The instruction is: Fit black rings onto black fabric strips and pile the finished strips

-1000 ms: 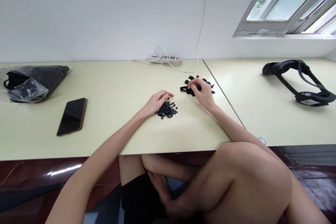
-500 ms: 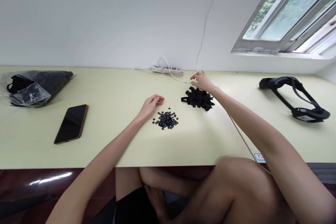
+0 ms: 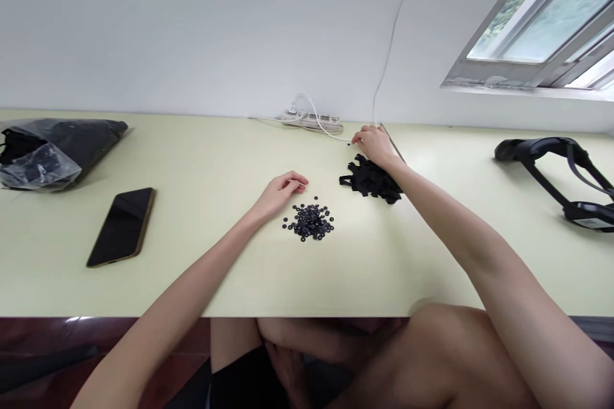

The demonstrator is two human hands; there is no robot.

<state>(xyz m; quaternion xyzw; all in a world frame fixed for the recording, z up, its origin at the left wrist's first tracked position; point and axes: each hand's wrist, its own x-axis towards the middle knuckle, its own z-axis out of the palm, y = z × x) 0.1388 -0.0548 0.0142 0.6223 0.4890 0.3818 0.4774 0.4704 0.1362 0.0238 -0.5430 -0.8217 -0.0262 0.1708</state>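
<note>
Clock centred on the ring pile, twelve toward the wall.

Table (image 3: pixel 215 153): pale yellow-green, runs the full width, bears everything here.

Headset (image 3: pixel 578 209): black, a little above three o'clock, well apart from both hands.

Clear bag (image 3: pixel 62 150): dark stuff inside, between nine and ten, far side.

Phone (image 3: pixel 122 227): screen dark, nine o'clock.

Power strip (image 3: pixel 329 121): twelve o'clock, by the wall. Its white cable (image 3: pixel 334 137) runs toward two, as far as the right fingertips; whether they touch, cannot tell.

Black strips (image 3: pixel 370 180): fabric-like, heaped at two o'clock, partly under the right wrist in this view.

Right hand (image 3: pixel 377 144): over the far side of that heap, fingers reaching toward nine, thumb mostly hidden. Grip looks loose at the tips; whether anything is pinched, cannot tell.

Left hand (image 3: pixel 283 192): between ten and eleven, just beside the rings; fingers softly curled, nothing seen in them. Appears idle.

Ring pile (image 3: pixel 311 222): small, dark, centre; a few strays around it.

Lone dark piece (image 3: pixel 348 144): one o'clock, just beside the right fingertips, apart from both heaps.

Step, my judgement: fingertip handling of that piece, pick-up or set-down unclear. Next move calls for a fine pinch if lifting, clean withdrawal if leaving it.
</note>
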